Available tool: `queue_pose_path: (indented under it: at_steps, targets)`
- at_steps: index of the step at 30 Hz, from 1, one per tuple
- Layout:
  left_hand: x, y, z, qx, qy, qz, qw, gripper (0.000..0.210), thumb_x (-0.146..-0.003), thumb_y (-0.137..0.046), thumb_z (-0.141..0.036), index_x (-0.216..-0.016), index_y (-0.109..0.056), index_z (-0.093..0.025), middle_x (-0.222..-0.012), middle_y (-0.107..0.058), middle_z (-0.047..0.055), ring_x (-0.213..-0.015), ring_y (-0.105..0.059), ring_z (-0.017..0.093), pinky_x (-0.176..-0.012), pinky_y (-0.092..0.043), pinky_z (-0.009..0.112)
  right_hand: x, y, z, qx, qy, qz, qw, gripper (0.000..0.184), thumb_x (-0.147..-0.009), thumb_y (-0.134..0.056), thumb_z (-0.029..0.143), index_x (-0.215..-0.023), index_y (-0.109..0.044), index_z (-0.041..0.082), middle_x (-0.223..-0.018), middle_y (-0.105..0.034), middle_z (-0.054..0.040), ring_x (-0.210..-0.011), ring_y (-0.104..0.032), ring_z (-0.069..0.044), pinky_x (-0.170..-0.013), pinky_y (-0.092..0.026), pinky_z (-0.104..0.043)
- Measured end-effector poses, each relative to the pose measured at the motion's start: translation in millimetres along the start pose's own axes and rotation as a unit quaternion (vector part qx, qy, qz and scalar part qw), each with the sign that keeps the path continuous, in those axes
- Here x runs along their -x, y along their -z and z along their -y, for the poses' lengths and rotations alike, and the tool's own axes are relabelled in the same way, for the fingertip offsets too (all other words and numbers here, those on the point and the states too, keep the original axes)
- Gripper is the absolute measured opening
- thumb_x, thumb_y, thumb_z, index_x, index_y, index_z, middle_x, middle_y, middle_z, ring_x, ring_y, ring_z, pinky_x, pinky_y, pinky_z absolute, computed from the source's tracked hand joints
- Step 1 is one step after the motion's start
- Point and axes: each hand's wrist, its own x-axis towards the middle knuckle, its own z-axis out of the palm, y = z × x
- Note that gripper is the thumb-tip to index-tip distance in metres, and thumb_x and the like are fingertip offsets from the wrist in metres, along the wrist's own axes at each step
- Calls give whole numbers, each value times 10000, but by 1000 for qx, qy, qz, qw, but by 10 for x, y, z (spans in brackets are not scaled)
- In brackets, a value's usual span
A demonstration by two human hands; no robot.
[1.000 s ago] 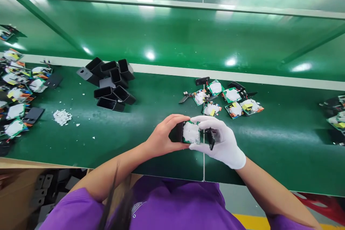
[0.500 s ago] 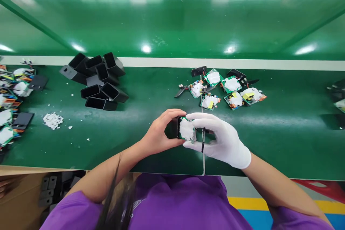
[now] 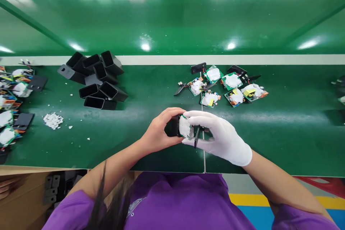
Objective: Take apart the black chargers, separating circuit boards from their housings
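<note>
Firstly, at the left edge, loose boards lie on the table, then comes a small heap of white flakes, and behind it a group of black cases. Next, the bare left hand grasps one case above the table, thumb below and fingers above. The case looks stiff, light and rather smooth, so a hold on its outer walls should be secure.

At the right end of this case is the board, which seems partly inside; how deep, I cannot tell. It is probably light, but fragile under its white filler, so it is better to take it by the edges. The gloved right hand does so: its fingertips pinch the upper and lower edges, and the board lies just left of this grip. A black plate stands tilted between thumb and fingers. Behind this hand, other boards rest on the table.
</note>
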Motion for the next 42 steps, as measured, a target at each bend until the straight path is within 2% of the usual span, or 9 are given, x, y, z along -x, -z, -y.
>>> queue_pose_path:
  at_steps: [7, 13, 15, 20, 23, 29, 33, 36, 42]
  targets:
    - [16, -14, 2, -16, -17, -7, 1000, 552, -747, -760, -156, -1259, -566, -224, -1224, -691, 103, -1118, -690, 230, -885, -603, 327, -7, 10, 29, 14, 0, 19, 1000, 251, -908, -654, 142, -1086, -544, 280, -946, -729, -15, -850, -734, -181, -735, -601, -292]
    - [48, -30, 39, -68, -79, -23, 994, 562, -785, -685, -120, -1317, -529, -210, -1256, -681, 113, -1173, -671, 224, -998, -575, 363, 9, 7, 37, 77, 9, 72, 994, 68, -962, -622, 223, -980, -564, 255, -928, -719, -32, -744, -684, -168, -639, -542, -284]
    - [55, -30, 45, -74, -85, -25, 993, 565, -796, -682, -133, -1331, -522, -214, -1258, -682, 111, -1182, -669, 225, -1007, -573, 367, 19, 13, 35, 88, 10, 96, 991, 81, -962, -616, 206, -971, -550, 251, -913, -709, -25, -723, -659, -157, -620, -516, -274]
    - [57, -22, 46, -59, -95, -21, 994, 584, -810, -718, -190, -1355, -512, -231, -1262, -686, 117, -1176, -679, 241, -996, -583, 391, 23, 54, 50, 93, 23, 101, 990, 73, -977, -600, 241, -978, -528, 248, -899, -696, -23, -699, -618, -157, -608, -473, -286]
    - [56, -19, 52, -47, -106, -21, 993, 595, -812, -739, -219, -1362, -513, -231, -1257, -689, 125, -1176, -681, 249, -994, -582, 397, 16, 77, 70, 93, 23, 133, 986, 65, -974, -595, 214, -961, -539, 244, -921, -702, -21, -687, -604, -153, -598, -442, -293]
    - [49, -26, 70, -21, -109, -17, 994, 592, -804, -768, -253, -1348, -533, -235, -1253, -693, 128, -1171, -684, 255, -992, -584, 401, 23, 83, 87, 126, 33, 112, 985, 68, -980, -613, 278, -1031, -583, 244, -950, -746, -24, -655, -606, -148, -586, -437, -298]
    - [56, -38, 84, 27, -78, 3, 997, 595, -779, -775, -208, -1327, -547, -233, -1237, -694, 118, -1137, -686, 241, -913, -606, 354, 31, 90, 81, 108, 2, 75, 991, 262, -961, -649, 344, -1186, -578, 232, -1019, -768, -50, -778, -671, -181, -701, -525, -313]
    - [77, -38, 102, 64, -40, 19, 997, 594, -775, -785, -208, -1323, -558, -239, -1257, -681, 113, -1148, -673, 239, -848, -609, 313, 19, 116, 83, 91, -7, 78, 993, 295, -947, -671, 321, -1214, -576, 238, -1075, -768, -42, -845, -685, -186, -751, -556, -317]
    - [97, -27, 108, 67, -16, 24, 997, 502, -829, -761, -303, -1296, -587, -241, -1275, -681, 113, -1183, -659, 245, -870, -611, 330, -1, 155, 69, 62, 9, 53, 997, 314, -954, -638, 246, -1256, -553, 264, -1040, -742, -20, -920, -683, -180, -803, -576, -309]
